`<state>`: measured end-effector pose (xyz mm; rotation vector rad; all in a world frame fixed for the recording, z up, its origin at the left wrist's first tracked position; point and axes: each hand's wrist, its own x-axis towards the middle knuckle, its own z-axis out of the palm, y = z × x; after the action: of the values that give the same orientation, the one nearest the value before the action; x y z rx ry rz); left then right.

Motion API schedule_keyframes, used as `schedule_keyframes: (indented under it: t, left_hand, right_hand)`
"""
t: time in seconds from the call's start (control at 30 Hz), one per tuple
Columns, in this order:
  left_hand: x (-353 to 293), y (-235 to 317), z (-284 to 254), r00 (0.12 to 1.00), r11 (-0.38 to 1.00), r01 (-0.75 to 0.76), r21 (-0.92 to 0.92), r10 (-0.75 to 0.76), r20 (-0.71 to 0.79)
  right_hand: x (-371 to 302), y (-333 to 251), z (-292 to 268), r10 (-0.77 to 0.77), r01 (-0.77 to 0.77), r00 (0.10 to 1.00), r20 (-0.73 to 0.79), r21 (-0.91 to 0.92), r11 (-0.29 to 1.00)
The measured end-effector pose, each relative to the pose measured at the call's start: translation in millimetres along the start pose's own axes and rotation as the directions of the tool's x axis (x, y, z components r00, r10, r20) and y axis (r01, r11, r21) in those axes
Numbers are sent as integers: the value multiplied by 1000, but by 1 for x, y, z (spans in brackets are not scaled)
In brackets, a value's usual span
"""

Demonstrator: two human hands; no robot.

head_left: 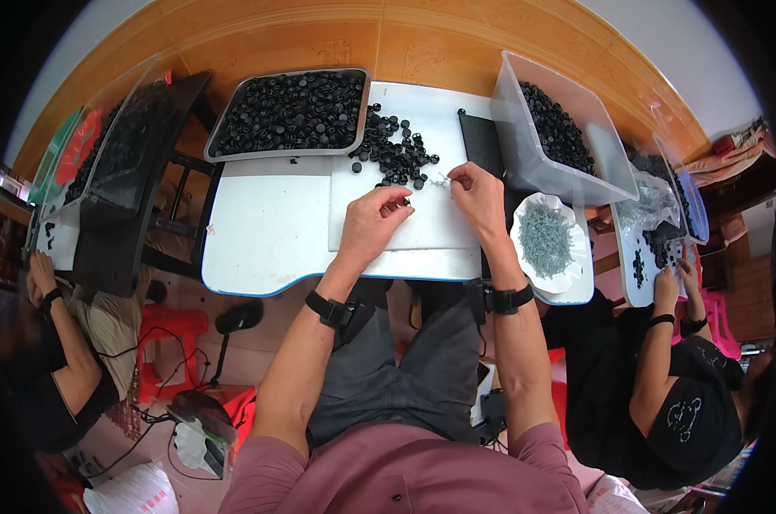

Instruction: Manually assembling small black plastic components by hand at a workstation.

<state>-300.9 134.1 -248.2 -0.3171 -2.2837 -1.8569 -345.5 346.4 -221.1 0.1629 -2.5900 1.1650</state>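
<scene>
My left hand (372, 224) is closed in a pinch on a small black cap (406, 202), over the white board (435, 231). To its right my right hand (480, 199) pinches a few thin, pale grey pieces (441, 182) sticking out past the fingertips. The two hands are apart. Just beyond them lies a loose heap of round black caps (394, 156). Beside my right wrist stands a white fluted dish (568, 283) filled with small grey-green pieces (544, 240).
A metal tray (289, 158) of black caps stands far left, and a clear plastic bin (568, 176) of them far right. A black flat piece (482, 144) lies by the bin. Co-workers' hands (667, 289) work at the right table; another person's hand (41, 276) is left.
</scene>
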Motion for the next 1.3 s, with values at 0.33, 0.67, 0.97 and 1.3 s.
schedule_keyframes:
  t: [0.33,0.67,0.97,1.3]
  left_hand:
    - [1,1,2,999,997,-49,64,50,-15]
    - [-2,4,5,988,974,-157,163,154,29]
    - [1,-3,4,961,939,-278,203,271,64]
    - [1,-3,13,936,835,-320,447,351,14]
  right_hand:
    - [-24,-18,2,136,-220,954,268,314,924]
    - [-33,-10,9,92,-271,939,332,545,793]
    - [-43,-1,26,66,-160,983,174,615,772]
    - [-48,-9,35,53,9,986,-156,377,926]
